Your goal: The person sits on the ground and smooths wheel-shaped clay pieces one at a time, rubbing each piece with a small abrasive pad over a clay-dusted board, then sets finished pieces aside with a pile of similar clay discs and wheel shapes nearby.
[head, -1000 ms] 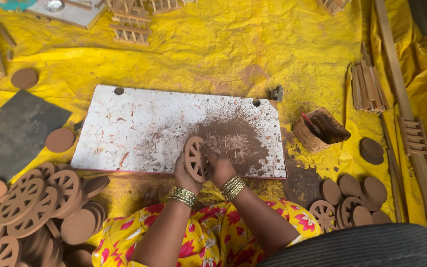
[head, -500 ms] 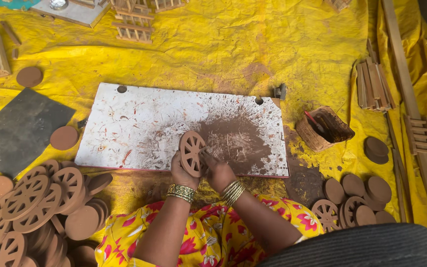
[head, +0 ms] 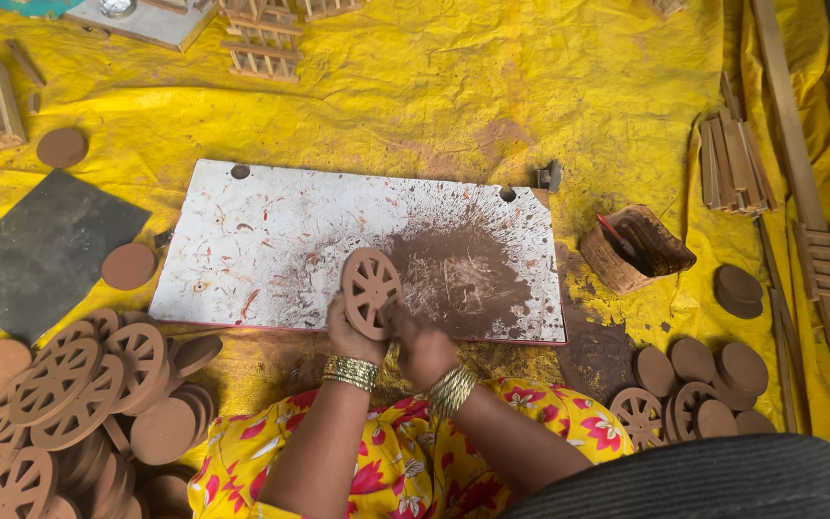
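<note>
My left hand [head: 350,336] holds a brown spoked wheel disc [head: 368,290] upright over the near edge of a white, paint-spattered board [head: 271,240]. My right hand [head: 423,344] is closed against the wheel's lower right side, fingers curled at its rim; whether a small tool is in it cannot be seen. Both wrists wear gold bangles. A dark brown smear covers the board just right of the wheel.
A heap of brown spoked wheels and plain discs [head: 60,394] lies at the left. More discs [head: 694,380] sit at the right. A small brown pot with a brush [head: 638,248] stands beside the board. A dark slate [head: 36,252], wooden slats [head: 737,159] and yellow sheet surround them.
The wheel has turned slightly in my hands and my right hand has shifted along its lower edge. The view has drifted a little.
</note>
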`<state>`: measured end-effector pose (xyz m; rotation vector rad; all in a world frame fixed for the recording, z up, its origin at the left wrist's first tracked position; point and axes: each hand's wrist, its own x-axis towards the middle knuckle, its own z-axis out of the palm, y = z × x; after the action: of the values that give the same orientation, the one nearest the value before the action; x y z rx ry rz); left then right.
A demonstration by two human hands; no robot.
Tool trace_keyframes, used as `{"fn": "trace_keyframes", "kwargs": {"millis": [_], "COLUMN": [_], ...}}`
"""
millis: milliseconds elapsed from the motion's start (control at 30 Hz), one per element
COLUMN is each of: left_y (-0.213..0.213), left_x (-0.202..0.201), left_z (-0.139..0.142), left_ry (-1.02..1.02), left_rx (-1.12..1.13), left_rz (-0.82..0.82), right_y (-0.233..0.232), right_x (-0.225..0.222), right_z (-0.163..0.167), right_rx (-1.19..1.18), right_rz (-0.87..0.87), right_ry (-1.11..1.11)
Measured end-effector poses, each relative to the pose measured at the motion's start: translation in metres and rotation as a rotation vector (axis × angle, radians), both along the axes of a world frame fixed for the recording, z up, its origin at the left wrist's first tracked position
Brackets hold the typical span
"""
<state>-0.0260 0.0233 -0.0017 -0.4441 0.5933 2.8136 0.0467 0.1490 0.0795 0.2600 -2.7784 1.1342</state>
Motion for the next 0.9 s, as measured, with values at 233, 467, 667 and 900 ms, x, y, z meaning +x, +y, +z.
{"fn": "trace_keyframes", "kwargs": {"millis": [233, 467, 667, 900], "left_y": [-0.005, -0.006, 0.003, 0.009], "left_x": [-0.007, -0.006, 0.005, 0.009], "left_z": [-0.013, -0.023, 0.003, -0.013], "left_ry": [-0.058, -0.089, -0.096, -0.164], "left_rx": [-0.039, -0.016, -0.010, -0.013], "left_rz": [0.013, 0.039, -0.107, -0.210], "right_y": [-0.012, -0.013, 0.010, -0.013], "right_x": [0.013, 0.016, -0.017, 0.013], "right_z": [-0.009, -0.011, -0.021, 0.015], "right_rx": [0.209, 0.134, 0.054, 0.277], "right_rz": [0.073, 0.065, -0.059, 0.204], "right_ry": [-0.121, 0.070, 0.027, 0.219]}}
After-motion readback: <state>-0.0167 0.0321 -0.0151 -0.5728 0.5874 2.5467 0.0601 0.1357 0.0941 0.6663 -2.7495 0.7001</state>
